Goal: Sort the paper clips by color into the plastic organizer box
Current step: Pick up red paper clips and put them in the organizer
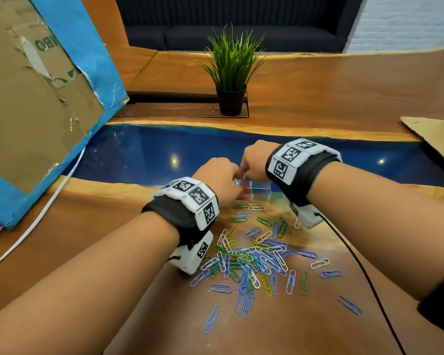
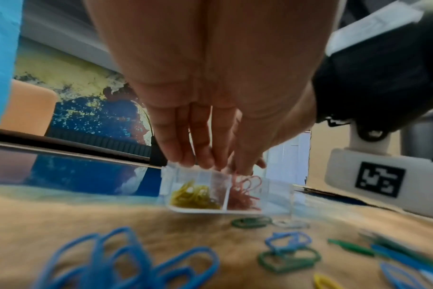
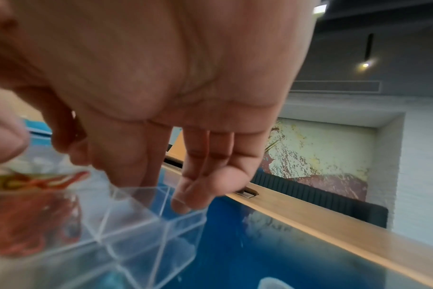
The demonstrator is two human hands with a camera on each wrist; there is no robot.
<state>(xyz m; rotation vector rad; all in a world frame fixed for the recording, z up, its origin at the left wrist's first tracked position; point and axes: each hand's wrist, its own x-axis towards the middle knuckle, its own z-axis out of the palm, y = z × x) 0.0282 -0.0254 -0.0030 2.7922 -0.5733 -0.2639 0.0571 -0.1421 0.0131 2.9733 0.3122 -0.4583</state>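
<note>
A clear plastic organizer box [image 1: 260,194] stands on the table just beyond a loose pile of blue, green, yellow and white paper clips [image 1: 256,257]. In the left wrist view the organizer box [image 2: 277,195] holds yellow clips [image 2: 195,195] in one compartment and red clips [image 2: 240,197] in the one beside it. My left hand [image 1: 223,175] hangs over the red compartment, fingertips [image 2: 203,164] down, pinching a few red clips [image 3: 57,180] at rim height. My right hand [image 1: 254,162] is over the box's far side, its straight fingers [image 3: 193,195] touching the organizer box's [image 3: 141,224] rim.
A potted plant [image 1: 231,73] stands behind the blue resin strip. A large cardboard and blue panel [image 1: 36,111] leans at the left, with a white cable [image 1: 36,221] below it. A black cable [image 1: 369,278] runs along the right, and cardboard [image 1: 433,134] lies at the far right.
</note>
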